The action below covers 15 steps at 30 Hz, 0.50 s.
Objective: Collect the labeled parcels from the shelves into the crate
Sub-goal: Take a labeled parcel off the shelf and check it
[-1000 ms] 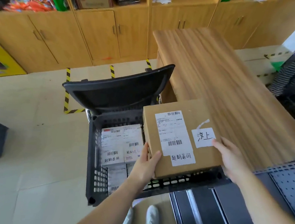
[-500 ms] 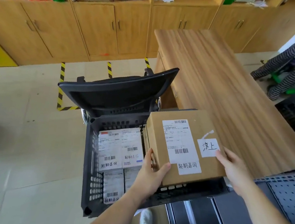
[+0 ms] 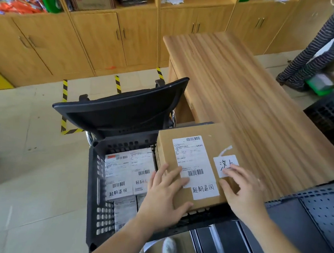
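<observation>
Brown cardboard labelled parcel: right side of black slotted plastic crate. Left hand, right hand: flat on top, fingers straight, not grasping.

The person is wearing a white shoe at six o'clock; the left hand and right hand are showing bare past the wrists.

Brown labeled parcel flat atop black crate, right side; white-labeled parcels inside.
</observation>
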Available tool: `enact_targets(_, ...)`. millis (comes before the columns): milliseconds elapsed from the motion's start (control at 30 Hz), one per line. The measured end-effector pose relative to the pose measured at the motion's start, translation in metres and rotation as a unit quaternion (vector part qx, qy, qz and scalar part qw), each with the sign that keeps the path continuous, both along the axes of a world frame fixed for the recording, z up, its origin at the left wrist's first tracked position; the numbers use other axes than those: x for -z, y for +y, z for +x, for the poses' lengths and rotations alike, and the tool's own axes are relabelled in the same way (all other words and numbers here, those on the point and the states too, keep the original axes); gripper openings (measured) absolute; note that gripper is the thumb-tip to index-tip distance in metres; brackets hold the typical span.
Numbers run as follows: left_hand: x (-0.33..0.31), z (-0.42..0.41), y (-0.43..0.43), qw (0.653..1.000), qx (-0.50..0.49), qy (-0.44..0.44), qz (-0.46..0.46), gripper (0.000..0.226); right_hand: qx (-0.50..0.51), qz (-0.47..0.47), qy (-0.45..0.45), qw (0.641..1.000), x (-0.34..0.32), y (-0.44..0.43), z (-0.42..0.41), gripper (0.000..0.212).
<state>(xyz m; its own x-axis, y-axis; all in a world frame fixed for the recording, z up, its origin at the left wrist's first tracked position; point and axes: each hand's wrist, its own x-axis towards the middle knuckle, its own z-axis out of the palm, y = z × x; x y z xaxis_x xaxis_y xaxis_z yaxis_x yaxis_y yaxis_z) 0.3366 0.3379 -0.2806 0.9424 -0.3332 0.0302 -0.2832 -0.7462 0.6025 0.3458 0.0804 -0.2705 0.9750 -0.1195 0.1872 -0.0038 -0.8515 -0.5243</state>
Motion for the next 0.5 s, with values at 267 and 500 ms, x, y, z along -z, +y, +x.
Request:
enact_targets(267, -0.006, 0.001, -0.012, 0.996, -0.015, 0.019, 0.085, 0.057, 0.005, -0.007, 0.031, 0.999, 0.000, -0.003, 0.006, 0.021)
enact_targets(500, -0.054, 0.016, -0.014, 0.987, 0.014, 0.062, 0.146, 0.052, 0.029, 0.038, 0.110, 0.993, -0.031, 0.015, 0.005, 0.028)
